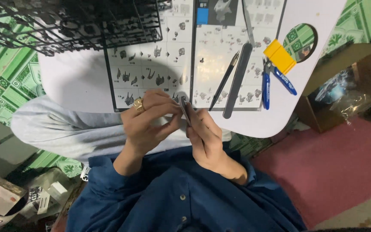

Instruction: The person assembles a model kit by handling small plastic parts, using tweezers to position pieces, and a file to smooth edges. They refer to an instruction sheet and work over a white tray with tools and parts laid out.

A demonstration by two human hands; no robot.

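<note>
My left hand [149,122], with a gold ring on one finger, and my right hand [205,137] meet at the near edge of a small white table [82,81]. Between their fingertips they pinch a small dark grey plastic part [184,109]. Under and beyond the hands lies an open instruction sheet [202,56] printed with small part drawings. Both sleeves are dark blue.
Black plastic part frames [65,23] lie at the table's far left. A grey file [237,79], a thin dark knife [224,81], blue-handled nippers [275,81] and a yellow block [280,56] lie to the right. A cardboard box [344,86] stands on the floor beside a pink mat [340,167].
</note>
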